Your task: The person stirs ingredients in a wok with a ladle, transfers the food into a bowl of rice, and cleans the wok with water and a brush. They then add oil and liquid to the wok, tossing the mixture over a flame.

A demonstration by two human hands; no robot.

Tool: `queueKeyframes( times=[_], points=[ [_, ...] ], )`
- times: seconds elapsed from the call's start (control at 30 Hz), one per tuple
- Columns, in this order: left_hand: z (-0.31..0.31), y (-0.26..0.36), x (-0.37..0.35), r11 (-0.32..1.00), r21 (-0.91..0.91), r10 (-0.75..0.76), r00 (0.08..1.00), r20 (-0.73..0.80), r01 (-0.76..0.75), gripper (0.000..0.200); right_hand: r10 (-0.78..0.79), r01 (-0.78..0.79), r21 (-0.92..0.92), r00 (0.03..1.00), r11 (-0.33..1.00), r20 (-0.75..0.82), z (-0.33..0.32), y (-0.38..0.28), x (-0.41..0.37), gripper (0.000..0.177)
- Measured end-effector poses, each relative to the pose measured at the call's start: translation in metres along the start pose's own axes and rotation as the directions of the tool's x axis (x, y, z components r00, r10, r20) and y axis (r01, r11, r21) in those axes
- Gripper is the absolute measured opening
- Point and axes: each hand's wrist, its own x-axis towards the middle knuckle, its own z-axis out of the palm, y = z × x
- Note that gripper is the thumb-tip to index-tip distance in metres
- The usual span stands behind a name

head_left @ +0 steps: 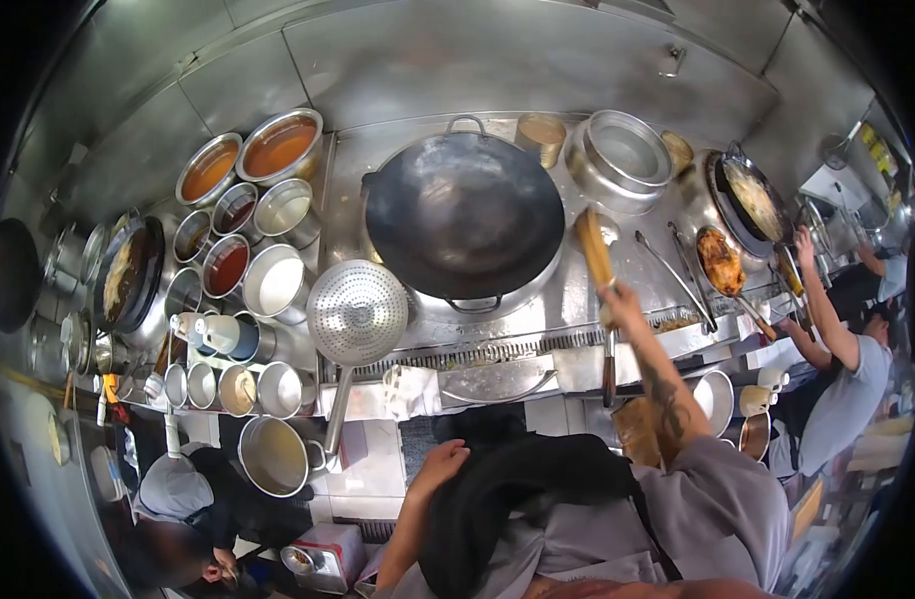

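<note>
My right hand (pixel 620 301) is closed round the lower end of a bamboo wok brush (pixel 594 250), whose bristles point away from me over the steel stove top. Left of the brush sits a large black wok (pixel 464 215) with two loop handles, no food visible in it. My left hand (pixel 443 461) is held low in front of my black apron (pixel 517 474), fingers loosely extended, with nothing visible in it. A perforated strainer (pixel 357 312) lies left of the wok, its handle reaching over the counter's front edge. Tongs (pixel 677 280) rest right of the brush.
Steel pots of sauces (pixel 226 266) and two larger bowls of orange liquid (pixel 278 147) crowd the left. A stacked steel basin (pixel 627 150) stands behind the brush. At right are a pan of food (pixel 752 200) and a co-worker (pixel 837 369); another person (pixel 178 489) bends at lower left.
</note>
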Motion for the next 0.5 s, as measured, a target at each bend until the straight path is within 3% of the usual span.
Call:
queueKeyframes(
  times=[0.07,0.13,0.17,0.2,0.27,0.3,0.33,0.43,0.5],
  points=[
    [0.013,0.009,0.014,0.997,0.018,0.072,0.995,0.074,-0.073,0.045,0.127,-0.124,-0.078,0.991,0.989,0.037,0.01,0.013,-0.042,0.033],
    [0.027,0.02,0.028,0.99,0.027,0.133,0.981,0.139,-0.138,0.047,0.038,-0.018,-0.136,0.989,0.991,0.145,0.009,0.062,-0.041,0.034],
    [0.033,0.03,0.035,0.988,0.019,0.145,0.966,0.213,-0.152,0.047,-0.094,0.119,-0.204,0.987,0.972,0.129,0.007,0.082,-0.037,0.031],
    [0.039,0.039,0.042,0.986,0.011,0.157,0.946,0.284,-0.167,0.047,-0.089,0.114,-0.201,0.987,0.973,0.132,-0.001,0.086,-0.044,0.031],
    [0.051,0.054,0.052,0.98,0.042,0.172,0.931,0.323,-0.195,0.047,-0.432,0.415,-0.538,0.896,0.733,0.103,-0.019,0.092,-0.057,0.027],
    [0.059,0.058,0.057,0.971,0.066,0.191,0.912,0.362,-0.23,0.047,-0.502,0.484,-0.576,0.853,0.659,0.142,-0.028,0.1,-0.067,0.034],
    [0.066,0.06,0.062,0.971,0.07,0.188,0.914,0.359,-0.227,0.047,-0.502,0.485,-0.572,0.853,0.661,0.143,-0.032,0.108,-0.078,0.034],
    [0.087,0.068,0.071,0.936,0.142,0.231,0.865,0.445,-0.323,0.047,-0.123,0.17,-0.647,0.985,0.743,0.117,-0.032,0.12,-0.107,0.069],
    [0.096,0.083,0.067,0.927,0.195,0.195,0.856,0.478,-0.32,0.046,-0.213,0.227,-0.591,0.973,0.774,0.094,-0.032,0.145,-0.107,0.068]
  ],
)
